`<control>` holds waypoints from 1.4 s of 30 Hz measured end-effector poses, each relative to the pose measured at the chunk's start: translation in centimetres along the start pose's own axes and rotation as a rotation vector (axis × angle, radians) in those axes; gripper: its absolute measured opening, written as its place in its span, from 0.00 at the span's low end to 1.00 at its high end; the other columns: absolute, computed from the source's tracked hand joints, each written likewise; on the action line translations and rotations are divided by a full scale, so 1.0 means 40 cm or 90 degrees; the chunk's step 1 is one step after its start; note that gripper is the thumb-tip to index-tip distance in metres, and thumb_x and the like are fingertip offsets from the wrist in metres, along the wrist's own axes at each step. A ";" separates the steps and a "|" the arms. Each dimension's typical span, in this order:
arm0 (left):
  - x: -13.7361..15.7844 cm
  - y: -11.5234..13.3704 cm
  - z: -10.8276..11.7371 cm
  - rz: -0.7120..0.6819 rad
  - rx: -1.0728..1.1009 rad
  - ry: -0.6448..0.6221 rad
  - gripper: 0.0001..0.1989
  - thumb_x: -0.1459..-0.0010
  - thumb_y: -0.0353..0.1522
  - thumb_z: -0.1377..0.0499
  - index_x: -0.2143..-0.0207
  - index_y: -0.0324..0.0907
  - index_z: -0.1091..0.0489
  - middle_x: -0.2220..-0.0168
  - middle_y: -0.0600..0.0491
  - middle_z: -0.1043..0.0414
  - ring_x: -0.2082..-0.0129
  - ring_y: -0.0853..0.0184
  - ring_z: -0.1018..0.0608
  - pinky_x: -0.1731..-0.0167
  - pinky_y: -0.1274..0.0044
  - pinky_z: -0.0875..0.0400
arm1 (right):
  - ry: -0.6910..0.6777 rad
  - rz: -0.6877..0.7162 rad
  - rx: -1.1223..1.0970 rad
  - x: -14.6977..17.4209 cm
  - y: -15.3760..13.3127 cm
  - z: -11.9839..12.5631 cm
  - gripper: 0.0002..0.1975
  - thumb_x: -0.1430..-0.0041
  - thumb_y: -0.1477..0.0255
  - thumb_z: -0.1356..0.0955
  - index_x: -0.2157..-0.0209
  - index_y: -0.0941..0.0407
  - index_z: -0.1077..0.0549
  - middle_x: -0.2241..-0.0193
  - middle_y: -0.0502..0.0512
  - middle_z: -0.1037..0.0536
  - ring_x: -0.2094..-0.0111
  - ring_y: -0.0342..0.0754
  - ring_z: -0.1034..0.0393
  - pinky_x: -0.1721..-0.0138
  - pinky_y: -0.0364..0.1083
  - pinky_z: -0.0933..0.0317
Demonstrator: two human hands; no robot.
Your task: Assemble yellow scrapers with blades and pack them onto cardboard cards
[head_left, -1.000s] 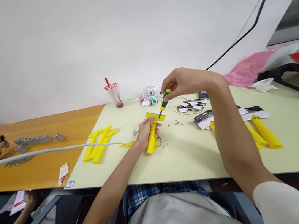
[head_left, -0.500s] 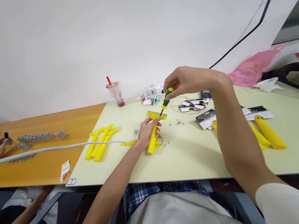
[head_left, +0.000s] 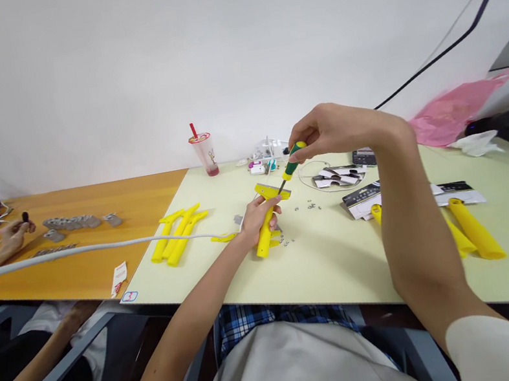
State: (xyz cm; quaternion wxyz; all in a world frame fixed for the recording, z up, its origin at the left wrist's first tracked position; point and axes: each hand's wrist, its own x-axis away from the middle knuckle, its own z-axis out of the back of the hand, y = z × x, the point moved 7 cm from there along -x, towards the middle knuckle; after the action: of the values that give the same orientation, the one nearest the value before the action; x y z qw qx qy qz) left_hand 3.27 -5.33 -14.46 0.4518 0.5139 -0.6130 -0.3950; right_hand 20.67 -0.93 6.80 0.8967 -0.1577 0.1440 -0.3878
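Note:
My left hand is closed around a yellow T-shaped scraper, gripping it near the head and holding it over the pale table. Pinched in the fingers of my right hand is a green and yellow screwdriver. Its shaft slants down to the scraper's head, close to my left thumb; whether the tip sits in a screw is too small to tell. Small loose metal screws or nuts lie on the table to the right of the scraper. More yellow pieces are partly hidden behind my left hand.
Several yellow handles lie at left, others at right by printed packages. A drink cup stands against the wall. A white cable crosses from the left. Another person's hand works beside grey parts.
The view has shifted slightly, so everything appears a little further right. Both hands keep their hold on the scraper and screwdriver, with the screwdriver still at the scraper's head.

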 end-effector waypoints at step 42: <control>0.000 -0.011 -0.006 0.021 -0.001 -0.026 0.17 0.42 0.37 0.27 0.60 0.43 0.33 0.69 0.53 0.23 0.85 0.76 0.33 0.86 0.79 0.41 | -0.002 0.001 -0.018 -0.003 -0.004 -0.001 0.22 0.43 0.48 0.22 0.59 0.50 0.14 0.66 0.56 0.15 0.67 0.54 0.26 0.68 0.51 0.41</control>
State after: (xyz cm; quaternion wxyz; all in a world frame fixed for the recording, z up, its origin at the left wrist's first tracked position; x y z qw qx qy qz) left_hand 3.62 -5.38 -14.80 0.4458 0.4954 -0.6302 -0.3983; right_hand 20.48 -0.95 6.85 0.8950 -0.1712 0.1479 -0.3845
